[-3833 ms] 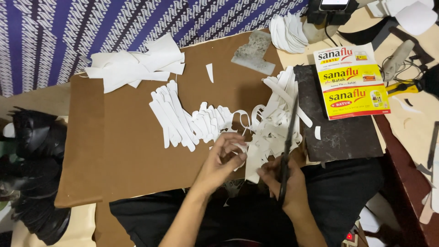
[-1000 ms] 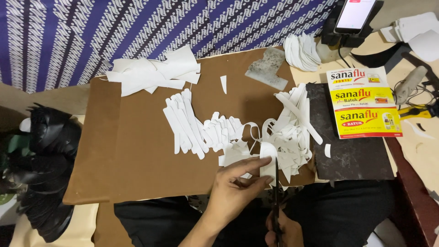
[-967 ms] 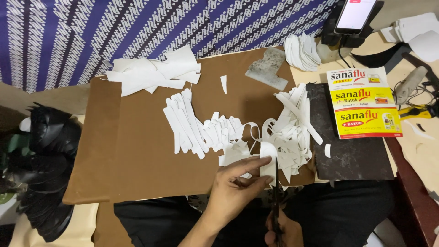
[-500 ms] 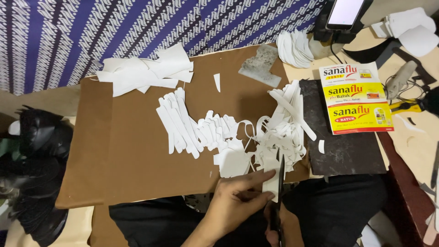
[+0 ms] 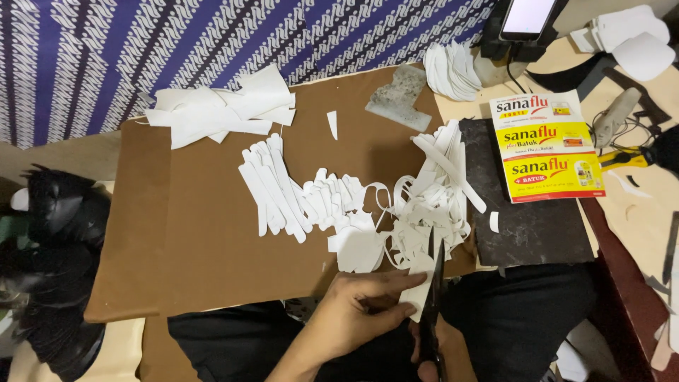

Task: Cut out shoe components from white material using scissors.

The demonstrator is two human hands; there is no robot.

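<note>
My left hand [image 5: 364,311] pinches a small white piece of sheet material [image 5: 419,291] at the near edge of a brown cardboard board [image 5: 212,240]. My right hand [image 5: 433,354], mostly cut off by the frame's lower edge, grips black scissors [image 5: 434,283] whose blades point up along the piece's right side. Just beyond lie a white rounded cut-out [image 5: 361,249], a heap of white scraps and curled trimmings [image 5: 431,205], and a row of long white strips [image 5: 272,185].
Larger white sheets [image 5: 223,112] lie at the board's far left. A dark slab [image 5: 527,226] carries a red-and-yellow printed pack [image 5: 548,148]. A stack of white cut-outs [image 5: 453,71], a phone on a stand [image 5: 527,18], a glue gun [image 5: 615,117] and black material [image 5: 53,262] surround the board.
The camera view shifted. My left hand slid right along the board's near edge with the white piece, and the scissors rose beside it, blades now against the piece.
</note>
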